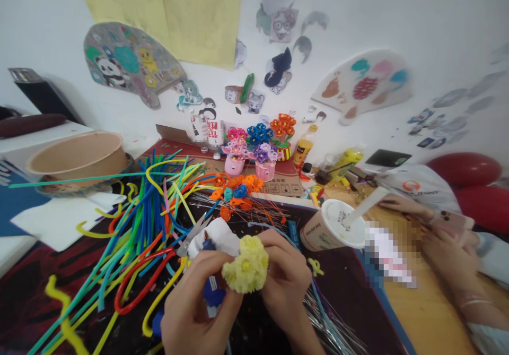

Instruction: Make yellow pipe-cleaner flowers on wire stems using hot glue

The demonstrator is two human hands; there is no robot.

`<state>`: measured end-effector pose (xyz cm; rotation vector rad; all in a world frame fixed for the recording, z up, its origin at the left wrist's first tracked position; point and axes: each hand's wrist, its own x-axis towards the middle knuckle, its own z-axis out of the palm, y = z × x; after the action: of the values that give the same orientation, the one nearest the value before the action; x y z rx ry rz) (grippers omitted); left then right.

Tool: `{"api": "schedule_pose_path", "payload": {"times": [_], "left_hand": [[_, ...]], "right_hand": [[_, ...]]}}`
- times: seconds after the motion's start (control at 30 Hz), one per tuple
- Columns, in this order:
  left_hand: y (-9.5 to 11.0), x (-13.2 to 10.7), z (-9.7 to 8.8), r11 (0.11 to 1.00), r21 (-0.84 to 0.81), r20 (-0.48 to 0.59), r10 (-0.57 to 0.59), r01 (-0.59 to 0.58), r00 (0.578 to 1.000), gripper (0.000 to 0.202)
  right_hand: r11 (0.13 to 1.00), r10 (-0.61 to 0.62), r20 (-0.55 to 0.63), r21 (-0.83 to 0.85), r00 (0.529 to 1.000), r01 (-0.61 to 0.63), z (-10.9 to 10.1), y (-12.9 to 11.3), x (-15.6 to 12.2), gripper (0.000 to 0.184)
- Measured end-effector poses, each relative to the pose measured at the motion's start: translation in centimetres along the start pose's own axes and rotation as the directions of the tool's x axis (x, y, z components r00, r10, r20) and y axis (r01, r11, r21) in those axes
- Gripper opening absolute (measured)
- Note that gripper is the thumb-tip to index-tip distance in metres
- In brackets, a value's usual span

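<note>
Yellow chenille petals make up a flower cluster [246,267], pinched between the fingers of the left hand [199,296] and right hand [288,270]. Its blooms look shaped; any stem is hidden, so what remains is unclear. Left of the cluster, scissors [194,233] and pipe cleaners [149,211] crowd the tabletop [345,286]. Beyond it lie loose orange flowers [252,183], then seemingly finished potted bouquets [265,156]. Rightward, a dark strip leaves some room before the edge, past a lidded cup [324,227].
</note>
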<state>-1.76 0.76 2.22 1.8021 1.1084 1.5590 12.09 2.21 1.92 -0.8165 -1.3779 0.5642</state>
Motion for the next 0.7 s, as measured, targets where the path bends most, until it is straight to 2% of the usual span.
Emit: {"api": "schedule_pose_path", "payload": {"times": [0.2, 0.33, 0.47, 0.57, 0.7], "left_hand": [[0.2, 0.1, -0.2, 0.997, 0.042, 0.009, 0.06, -0.06, 0.998, 0.028], [0.3, 0.5, -0.5, 0.965, 0.127, 0.001, 0.23, -0.228, 0.973, 0.023], [0.7, 1.0, -0.7, 0.892, 0.25, 0.018, 0.384, -0.376, 0.923, 0.015], [0.9, 0.9, -0.6, 0.869, 0.289, 0.003, 0.418, -0.401, 0.908, 0.013], [0.9, 0.4, -0.6, 0.879, 0.287, -0.009, 0.4, -0.381, 0.916, 0.015]], "right_hand": [[0.998, 0.053, 0.035, 0.036, 0.998, -0.055, 0.0, -0.3, 0.4, 0.021], [0.993, 0.061, 0.063, 0.102, 0.996, -0.067, 0.1, -0.4, 0.7, 0.01], [0.991, 0.004, 0.076, 0.132, 0.997, -0.014, 0.0, -0.3, 0.8, 0.013], [0.992, -0.034, 0.073, 0.128, 0.997, 0.025, 0.0, -0.2, 0.8, 0.016], [0.992, -0.071, 0.062, 0.108, 0.996, 0.064, 0.1, -0.3, 0.8, 0.019]]}}
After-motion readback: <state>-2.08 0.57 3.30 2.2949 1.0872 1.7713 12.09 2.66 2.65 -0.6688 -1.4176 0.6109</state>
